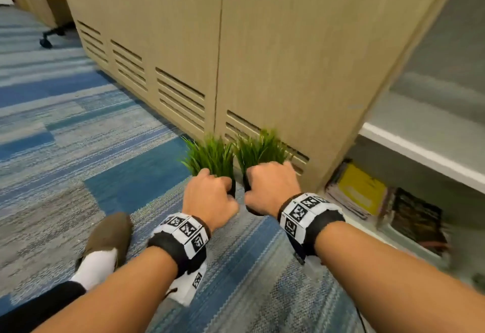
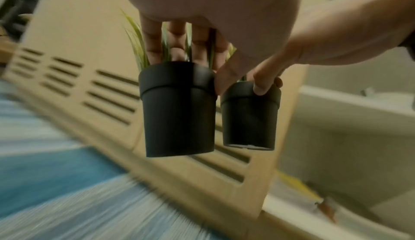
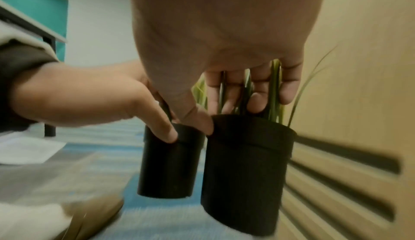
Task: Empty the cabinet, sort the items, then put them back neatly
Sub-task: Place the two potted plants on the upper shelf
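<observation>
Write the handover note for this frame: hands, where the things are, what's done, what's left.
Left hand grips the left plant pot by its rim; right hand grips the right plant pot the same way. Both pots hang above the carpet, in front of the cabinet door.
Done: two plants out.
Left: books lie on the bottom shelf; set pots down, empty, sort, refill.

No text can be read; the yellow book's (image 1: 360, 188) cover print is too blurred.
</observation>
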`<state>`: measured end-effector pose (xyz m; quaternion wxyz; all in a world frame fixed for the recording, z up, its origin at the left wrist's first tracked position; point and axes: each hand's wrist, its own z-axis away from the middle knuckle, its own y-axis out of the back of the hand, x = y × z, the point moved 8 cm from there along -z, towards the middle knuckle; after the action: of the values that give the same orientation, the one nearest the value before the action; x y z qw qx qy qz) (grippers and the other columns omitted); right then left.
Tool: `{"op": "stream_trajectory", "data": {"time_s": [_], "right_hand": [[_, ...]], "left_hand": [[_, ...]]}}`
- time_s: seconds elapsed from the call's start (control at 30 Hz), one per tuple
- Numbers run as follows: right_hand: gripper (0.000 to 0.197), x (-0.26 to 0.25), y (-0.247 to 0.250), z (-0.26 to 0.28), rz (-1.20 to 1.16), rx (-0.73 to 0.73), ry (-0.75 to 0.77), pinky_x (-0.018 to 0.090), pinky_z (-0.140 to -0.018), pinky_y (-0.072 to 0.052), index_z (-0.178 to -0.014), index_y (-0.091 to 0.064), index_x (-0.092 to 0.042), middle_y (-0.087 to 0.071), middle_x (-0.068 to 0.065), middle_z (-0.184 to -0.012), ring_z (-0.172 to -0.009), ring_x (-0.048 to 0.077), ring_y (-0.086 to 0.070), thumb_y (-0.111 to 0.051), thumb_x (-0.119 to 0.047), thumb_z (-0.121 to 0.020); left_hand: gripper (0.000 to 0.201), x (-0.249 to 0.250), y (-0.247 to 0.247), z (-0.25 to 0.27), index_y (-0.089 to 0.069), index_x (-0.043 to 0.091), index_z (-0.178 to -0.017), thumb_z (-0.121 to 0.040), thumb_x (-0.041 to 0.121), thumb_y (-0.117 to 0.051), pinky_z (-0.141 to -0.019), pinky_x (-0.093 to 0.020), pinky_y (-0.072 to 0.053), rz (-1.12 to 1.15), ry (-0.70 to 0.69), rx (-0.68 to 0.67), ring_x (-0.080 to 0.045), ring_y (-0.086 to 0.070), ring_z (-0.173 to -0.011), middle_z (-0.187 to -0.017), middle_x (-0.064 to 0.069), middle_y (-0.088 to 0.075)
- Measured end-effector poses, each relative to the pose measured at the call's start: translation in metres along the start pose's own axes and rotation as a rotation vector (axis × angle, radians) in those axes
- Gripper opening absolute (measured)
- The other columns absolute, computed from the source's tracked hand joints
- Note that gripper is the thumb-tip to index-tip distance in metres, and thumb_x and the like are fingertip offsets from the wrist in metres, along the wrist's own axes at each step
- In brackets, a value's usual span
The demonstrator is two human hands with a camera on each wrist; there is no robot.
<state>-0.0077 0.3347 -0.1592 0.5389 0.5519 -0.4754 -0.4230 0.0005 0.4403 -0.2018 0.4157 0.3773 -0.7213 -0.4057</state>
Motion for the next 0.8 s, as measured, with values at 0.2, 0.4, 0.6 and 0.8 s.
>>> {"op": "stream_trajectory", "data": {"time_s": [0.2, 0.4, 0.6, 0.8], "right_hand": [[0.019, 0.110, 0.152, 0.073, -0.012, 0.270, -0.269, 0.043, -0.089, -0.034, -0.067, -0.047, -0.024, -0.058, -0.006, -0.072, -0.084, 0.025, -0.059, -0.056, -0.041, -0.065], [0.021, 0.242, 0.240, 0.145, 0.088, 0.519, -0.539, 0.045, -0.090, -0.036, -0.083, -0.058, -0.024, -0.065, 0.000, -0.092, -0.097, 0.030, -0.057, -0.049, -0.033, -0.067], [0.022, 0.343, 0.232, 0.158, 0.178, 0.395, -0.711, 0.042, -0.090, -0.043, -0.097, -0.067, -0.023, -0.068, 0.003, -0.097, -0.098, 0.029, -0.062, -0.060, -0.029, -0.076], [0.023, 0.415, 0.180, 0.136, 0.241, 0.137, -0.783, 0.039, -0.094, -0.041, -0.104, -0.068, -0.024, -0.067, 0.003, -0.107, -0.107, 0.027, -0.061, -0.061, -0.023, -0.082]], "left_hand": [[0.009, 0.176, 0.111, -0.030, -0.064, 0.015, -0.059, -0.059, 0.024, -0.064, -0.052, -0.029, -0.029, 0.198, -0.323, 0.327, -0.027, -0.045, -0.062, -0.050, -0.001, -0.049], [0.009, 0.321, 0.156, -0.057, -0.065, 0.015, -0.069, -0.065, 0.022, -0.065, -0.057, -0.028, -0.022, 0.290, -0.579, 0.468, -0.028, -0.048, -0.067, -0.056, -0.003, -0.051], [0.020, 0.414, 0.111, -0.126, -0.071, 0.020, -0.093, -0.078, 0.026, -0.060, -0.068, -0.034, -0.041, 0.100, -0.564, 0.251, -0.029, -0.053, -0.095, -0.086, -0.002, -0.069], [0.030, 0.444, 0.027, -0.205, -0.068, 0.025, -0.116, -0.087, 0.025, -0.059, -0.086, -0.037, -0.043, -0.122, -0.454, -0.033, -0.027, -0.048, -0.121, -0.108, -0.005, -0.069]]}}
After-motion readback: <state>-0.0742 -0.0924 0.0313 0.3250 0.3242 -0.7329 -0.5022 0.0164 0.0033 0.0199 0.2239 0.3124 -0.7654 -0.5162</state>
